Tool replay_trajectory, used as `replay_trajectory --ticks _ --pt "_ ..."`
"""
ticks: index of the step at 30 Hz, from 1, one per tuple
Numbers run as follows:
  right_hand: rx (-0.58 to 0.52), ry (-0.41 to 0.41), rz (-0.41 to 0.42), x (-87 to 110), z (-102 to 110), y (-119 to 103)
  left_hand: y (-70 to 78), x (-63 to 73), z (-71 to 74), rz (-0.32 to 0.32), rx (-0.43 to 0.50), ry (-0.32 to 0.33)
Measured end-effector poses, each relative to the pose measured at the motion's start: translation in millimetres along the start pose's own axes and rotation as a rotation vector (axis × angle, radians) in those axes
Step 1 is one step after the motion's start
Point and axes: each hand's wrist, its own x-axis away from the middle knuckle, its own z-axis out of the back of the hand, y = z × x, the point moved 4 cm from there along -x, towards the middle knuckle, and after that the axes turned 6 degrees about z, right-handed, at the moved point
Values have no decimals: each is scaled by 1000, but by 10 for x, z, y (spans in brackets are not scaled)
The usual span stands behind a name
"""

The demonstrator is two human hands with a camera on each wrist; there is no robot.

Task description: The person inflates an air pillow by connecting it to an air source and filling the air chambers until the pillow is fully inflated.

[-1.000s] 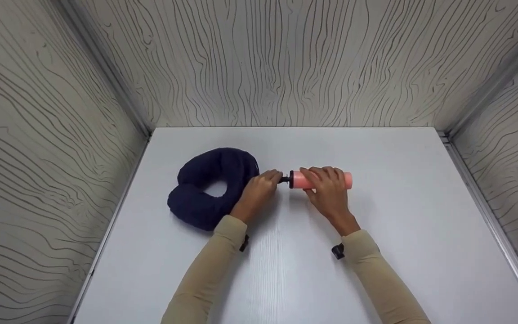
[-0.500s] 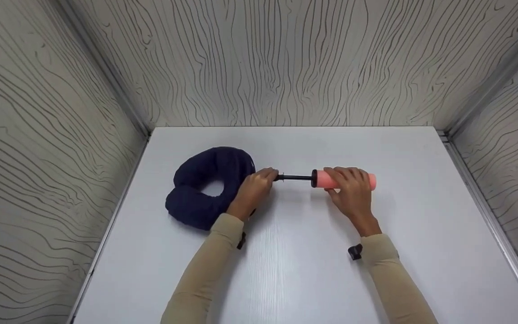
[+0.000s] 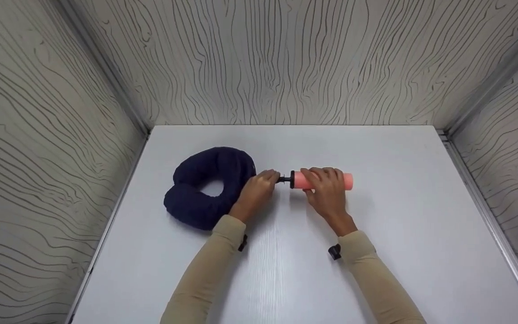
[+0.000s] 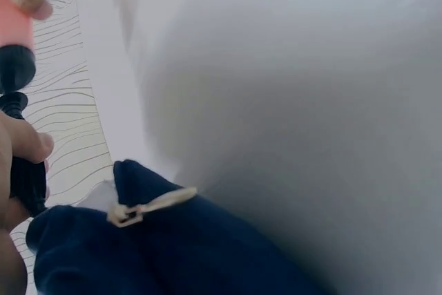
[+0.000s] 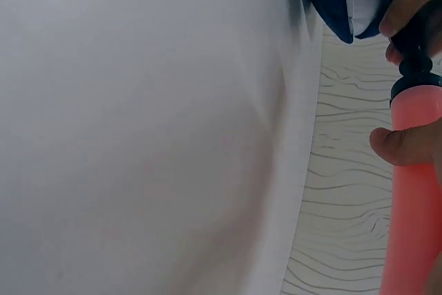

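One stroke pressed nearly home beside the navy, U-shaped fabric pillow

Half a second ago a long stretch of slim black rod showed; now only a stub does. The coral-pink cylindrical pump barrel has slid toward the pillow and lies just right of it, over the white table. The right hand grasps that barrel, further right of the pillow. The left hand, at the pillow's right edge, grips the black tapered end piece. Judging by this, a compression is almost complete, so air may be entering the pillow; whether end piece and pillow are joined cannot be told.
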Motion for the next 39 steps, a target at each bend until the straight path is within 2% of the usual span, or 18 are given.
replay_trajectory --ticks 4,9,17,23,29,32,36,39 --pt "-9 12 27 -25 -55 -80 5 2 8 -5 -4 -1" --pt "-16 5 28 -6 -56 -52 -7 2 1 -1 11 -11" --pt "-27 -23 -5 93 70 168 -38 24 16 -22 27 8" --pt "-31 0 -24 167 192 382 -72 27 31 -19 33 -1" --pt "-12 36 -55 215 276 532 -106 49 40 10 26 5" --pt "-9 37 -37 197 257 485 -100 54 33 6 29 16" --pt "-5 14 5 141 175 292 -61 55 16 -15 42 25" --pt "0 10 7 99 112 155 -27 44 14 -21 32 32"
